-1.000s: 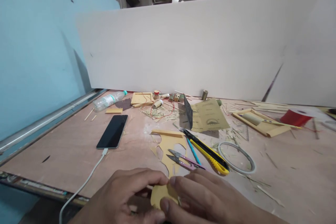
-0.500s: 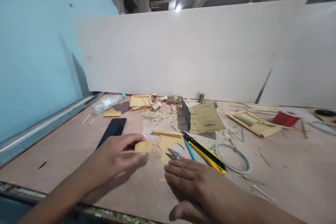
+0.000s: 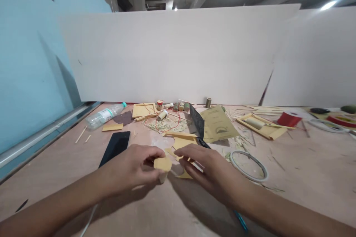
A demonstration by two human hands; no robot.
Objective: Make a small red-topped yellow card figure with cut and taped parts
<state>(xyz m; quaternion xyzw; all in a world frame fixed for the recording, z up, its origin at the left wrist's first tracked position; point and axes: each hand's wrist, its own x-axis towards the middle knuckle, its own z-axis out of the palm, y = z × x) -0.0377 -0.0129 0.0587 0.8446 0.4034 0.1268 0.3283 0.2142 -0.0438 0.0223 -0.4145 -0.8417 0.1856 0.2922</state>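
Nearest, one blue pen (image 3: 240, 221) is lying toward the near side of the desk (image 3: 306, 185), and one white cable (image 3: 88, 220) is trailing at the left. Farther in, the left hand (image 3: 130, 166) is gripping one small flat-topped piece (image 3: 162, 163) between thumb and fingers, apparently just above the desk's middle. The right hand (image 3: 213, 166) is hovering close beside it, its fingers curving loosely with a gap at the thumb; whether they are touching anything underneath, I cannot tell. The piece is probably weighing very little. Its yellow top is looking like stiff, matte card (easy to crease, I suspect), so gripping the paler sides below is seeming wiser than pressing the rim. Slipping is looking unlikely.

Beyond the hands, one cut-up yellow sheet (image 3: 185, 140) is lying flat, with one phone (image 3: 116, 146) resting toward the left edge and one tape ring (image 3: 265, 174) toward the right. One folded brown sheet (image 3: 221, 126) is standing farther back. One bottle (image 3: 105, 115) is lying by the far left corner. Toward the far edge, two shallow trays (image 3: 144, 110) are sitting well apart, three short tubes (image 3: 181, 107) are forming a row, and one red spool (image 3: 289, 119) is resting rightward.
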